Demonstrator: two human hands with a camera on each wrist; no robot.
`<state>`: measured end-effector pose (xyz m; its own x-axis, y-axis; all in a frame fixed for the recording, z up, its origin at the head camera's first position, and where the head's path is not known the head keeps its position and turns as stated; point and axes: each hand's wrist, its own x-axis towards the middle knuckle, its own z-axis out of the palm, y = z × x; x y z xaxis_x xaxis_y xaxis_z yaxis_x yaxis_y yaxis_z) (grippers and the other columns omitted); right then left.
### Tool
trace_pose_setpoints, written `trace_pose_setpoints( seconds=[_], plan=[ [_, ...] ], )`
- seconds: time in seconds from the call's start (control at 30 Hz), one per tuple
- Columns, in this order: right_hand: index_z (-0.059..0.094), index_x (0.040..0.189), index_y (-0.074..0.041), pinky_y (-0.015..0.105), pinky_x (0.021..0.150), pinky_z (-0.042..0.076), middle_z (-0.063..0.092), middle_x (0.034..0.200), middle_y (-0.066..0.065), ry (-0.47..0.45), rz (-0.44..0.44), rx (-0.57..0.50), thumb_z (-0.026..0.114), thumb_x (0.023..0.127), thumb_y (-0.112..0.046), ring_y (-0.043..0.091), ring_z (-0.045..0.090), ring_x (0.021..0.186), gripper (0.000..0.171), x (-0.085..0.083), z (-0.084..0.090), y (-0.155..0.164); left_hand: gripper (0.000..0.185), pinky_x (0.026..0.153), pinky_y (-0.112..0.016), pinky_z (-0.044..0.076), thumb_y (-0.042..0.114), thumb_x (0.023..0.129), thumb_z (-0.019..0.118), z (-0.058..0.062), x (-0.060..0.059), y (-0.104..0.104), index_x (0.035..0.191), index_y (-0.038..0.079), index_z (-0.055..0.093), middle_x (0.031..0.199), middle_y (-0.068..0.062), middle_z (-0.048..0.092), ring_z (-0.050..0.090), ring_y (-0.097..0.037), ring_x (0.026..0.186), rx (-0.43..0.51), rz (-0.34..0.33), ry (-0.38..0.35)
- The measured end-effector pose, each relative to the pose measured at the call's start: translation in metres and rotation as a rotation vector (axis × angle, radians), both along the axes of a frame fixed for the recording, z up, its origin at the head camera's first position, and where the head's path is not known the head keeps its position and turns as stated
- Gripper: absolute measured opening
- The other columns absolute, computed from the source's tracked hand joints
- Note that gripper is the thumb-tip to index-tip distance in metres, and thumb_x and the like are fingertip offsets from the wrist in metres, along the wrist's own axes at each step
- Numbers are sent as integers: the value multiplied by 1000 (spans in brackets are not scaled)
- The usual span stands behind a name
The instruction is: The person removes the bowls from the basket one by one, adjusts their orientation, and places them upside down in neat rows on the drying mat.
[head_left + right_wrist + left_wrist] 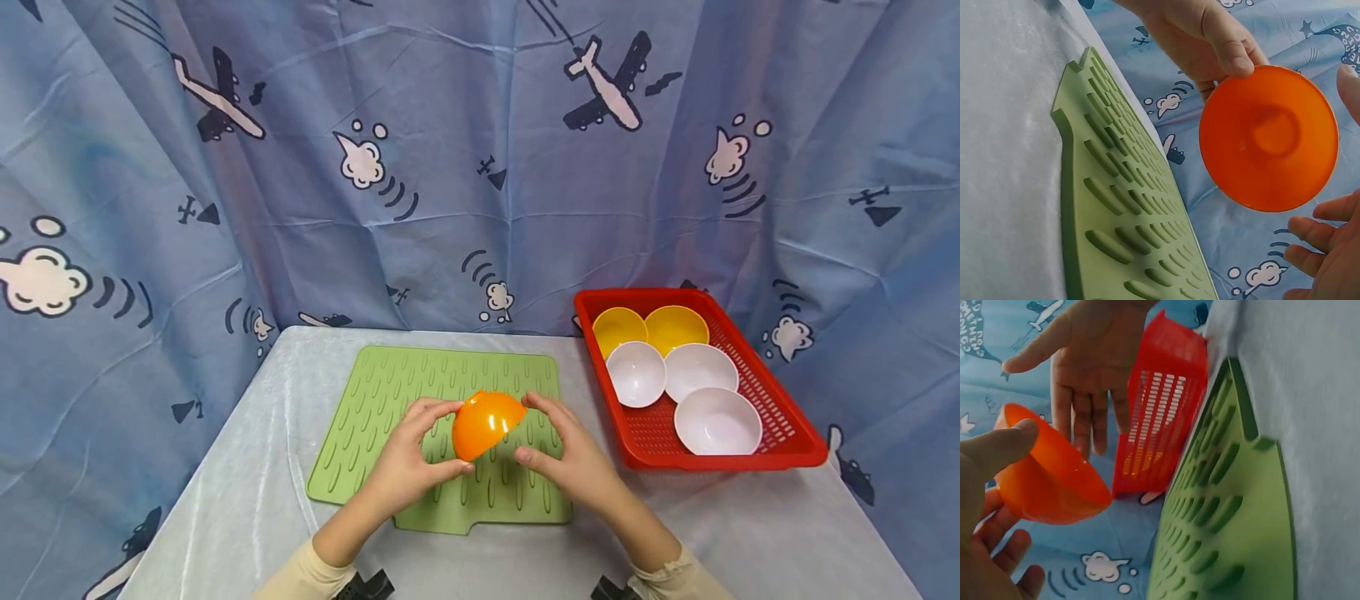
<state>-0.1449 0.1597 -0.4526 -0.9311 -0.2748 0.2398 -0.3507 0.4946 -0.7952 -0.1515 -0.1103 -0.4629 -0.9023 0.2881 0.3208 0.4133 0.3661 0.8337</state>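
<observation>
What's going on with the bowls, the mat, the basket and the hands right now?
Orange bowl: tilted, held in the air above the mat.
Left hand: grips the orange bowl, thumb on its rim.
Right hand: open, fingers straight, close beside the bowl.
Green mat: lying flat on the table.
Red basket: on the table beside the mat, holding bowls.
White bowls: three, upright, empty.
Yellow bowls: two, upright, empty.

Bowl (pixel 486 423) held above the mat (pixel 390 392); basket (pixel 780 433) right of it, seemingly holding five bowls.
</observation>
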Motion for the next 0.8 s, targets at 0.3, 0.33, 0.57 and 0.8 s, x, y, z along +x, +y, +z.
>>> trace_pose_setpoints(
  seconds=[0.3, 0.33, 0.57, 0.8],
  plan=[
    [46, 153, -11, 74, 110, 31, 49, 154, 12, -84, 16, -5, 86, 82, -38, 41, 42, 143, 86, -1, -7, -4, 78, 101, -48, 43, 26, 64, 98, 1, -3, -3, 134, 23, 65, 131, 8, 61, 48, -18, 125, -201, -58, 371],
    [46, 153, -11, 74, 110, 30, 48, 154, 12, -98, 18, -6, 87, 81, -39, 41, 41, 143, 87, -1, -8, -4, 78, 101, -48, 41, 26, 64, 98, 1, -3, -3, 134, 22, 64, 131, 7, 61, 47, -19, 125, -218, -67, 401],
    [51, 149, -17, 74, 112, 27, 52, 150, 9, -179, 7, -41, 88, 79, -43, 37, 44, 142, 83, -2, -8, -6, 80, 102, -50, 37, 31, 63, 97, 1, -5, -3, 134, 19, 64, 132, 3, 61, 48, -21, 125, -265, -90, 485],
    [50, 148, -25, 75, 113, 22, 52, 150, 4, -212, 16, -171, 91, 76, -32, 34, 39, 146, 83, 0, -8, -4, 102, 108, -58, 41, 31, 62, 97, 0, -4, -4, 151, 28, 48, 150, 5, 49, 41, -21, 138, -106, -48, 155]
  ],
)
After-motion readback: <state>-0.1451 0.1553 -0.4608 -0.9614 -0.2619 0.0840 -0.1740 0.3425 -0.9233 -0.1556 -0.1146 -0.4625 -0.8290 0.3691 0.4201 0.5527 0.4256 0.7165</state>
